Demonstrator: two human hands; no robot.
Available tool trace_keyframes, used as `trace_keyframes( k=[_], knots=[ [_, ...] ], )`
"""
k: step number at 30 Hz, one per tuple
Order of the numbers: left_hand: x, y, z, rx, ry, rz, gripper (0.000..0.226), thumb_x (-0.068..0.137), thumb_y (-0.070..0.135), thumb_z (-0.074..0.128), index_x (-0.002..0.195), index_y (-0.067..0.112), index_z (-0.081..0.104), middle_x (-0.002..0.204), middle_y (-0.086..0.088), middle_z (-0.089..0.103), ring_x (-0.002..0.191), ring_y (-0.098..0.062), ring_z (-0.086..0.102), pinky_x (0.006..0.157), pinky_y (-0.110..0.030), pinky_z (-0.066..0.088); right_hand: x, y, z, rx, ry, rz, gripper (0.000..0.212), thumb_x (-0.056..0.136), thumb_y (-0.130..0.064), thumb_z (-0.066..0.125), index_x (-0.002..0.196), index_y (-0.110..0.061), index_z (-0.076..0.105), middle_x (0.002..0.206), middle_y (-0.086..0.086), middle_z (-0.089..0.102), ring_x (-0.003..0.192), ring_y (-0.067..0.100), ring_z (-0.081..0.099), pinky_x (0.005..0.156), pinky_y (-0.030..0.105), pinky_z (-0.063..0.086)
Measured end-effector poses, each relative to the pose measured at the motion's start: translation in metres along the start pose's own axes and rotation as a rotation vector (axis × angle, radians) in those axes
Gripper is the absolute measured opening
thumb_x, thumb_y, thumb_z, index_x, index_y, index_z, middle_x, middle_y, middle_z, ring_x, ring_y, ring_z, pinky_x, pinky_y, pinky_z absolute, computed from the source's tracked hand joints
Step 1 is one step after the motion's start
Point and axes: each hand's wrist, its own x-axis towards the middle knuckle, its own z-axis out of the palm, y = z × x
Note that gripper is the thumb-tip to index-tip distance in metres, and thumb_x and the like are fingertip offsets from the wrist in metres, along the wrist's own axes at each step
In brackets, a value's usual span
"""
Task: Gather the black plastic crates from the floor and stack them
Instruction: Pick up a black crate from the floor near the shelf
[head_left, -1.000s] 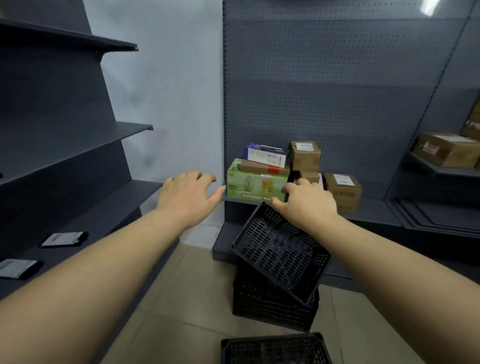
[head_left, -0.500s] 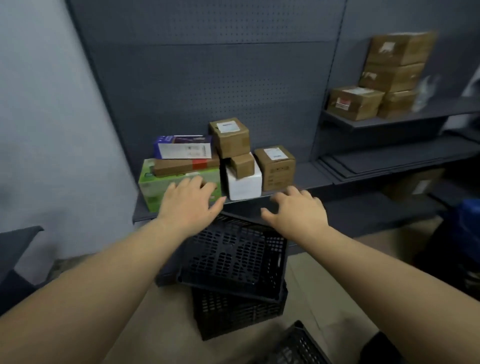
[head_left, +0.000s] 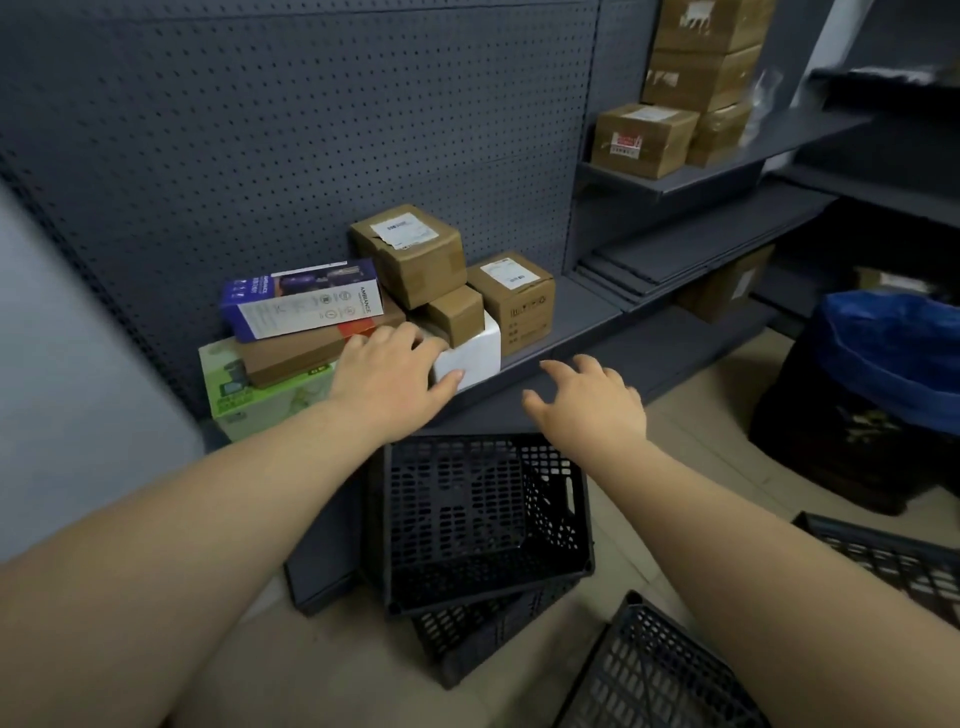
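Note:
A black plastic crate (head_left: 478, 525) sits open side up, slightly skewed, on a second black crate (head_left: 483, 634) on the floor. My left hand (head_left: 389, 379) hovers above its far left corner with fingers spread, holding nothing. My right hand (head_left: 592, 405) hangs above its far right corner, fingers apart and empty. Another black crate (head_left: 654, 675) lies on the floor at the bottom right, and a further black crate (head_left: 893, 561) shows at the right edge.
Behind the stack runs a low grey shelf (head_left: 571, 322) with cardboard boxes (head_left: 410, 249), a white box (head_left: 467, 358), a green box (head_left: 260, 395) and a purple box (head_left: 306, 299). A blue bag (head_left: 893, 343) over dark items stands at the right. Beige floor tiles lie around the crates.
My right hand has let go of the tilted crate, which now rests on the lower crate. Both hands have lifted off it, and the view has swung to the right.

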Motion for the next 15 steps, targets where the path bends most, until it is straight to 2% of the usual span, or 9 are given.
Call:
trace_keyframes(
  k=[4,10,15],
  knots=[
    [-0.009,-0.012,0.014,-0.019,-0.029,0.022,0.056,0.092,0.061,0.029,0.135,0.03,0.046,0.131,-0.003,0.052,0.121,-0.027,0.047,0.094,-0.043,0.038,0.003,-0.013,0.013,0.049,-0.001,0.045,0.053,0.094,-0.05,0.039,0.143,-0.028,0.039,0.145,0.007,0.039,0.128,0.031,0.038,0.099,0.045,0.036],
    [-0.02,-0.025,0.054,0.012,-0.092,0.083,0.057,0.092,0.061,0.028,0.134,0.028,0.047,0.126,-0.005,0.054,0.121,-0.028,0.047,0.096,-0.042,0.036,-0.008,-0.014,0.066,0.094,-0.048,0.146,0.055,0.095,-0.049,0.037,0.146,-0.027,0.036,0.145,0.009,0.036,0.128,0.032,0.038,0.099,0.044,0.036],
    [0.021,-0.032,0.097,0.009,-0.1,0.259,0.059,0.091,0.062,0.027,0.135,0.029,0.046,0.126,-0.005,0.054,0.119,-0.028,0.048,0.096,-0.042,0.039,0.006,-0.011,0.107,0.042,-0.057,0.278,0.055,0.094,-0.052,0.037,0.142,-0.026,0.04,0.144,0.01,0.035,0.127,0.034,0.038,0.098,0.043,0.037]
  ],
)
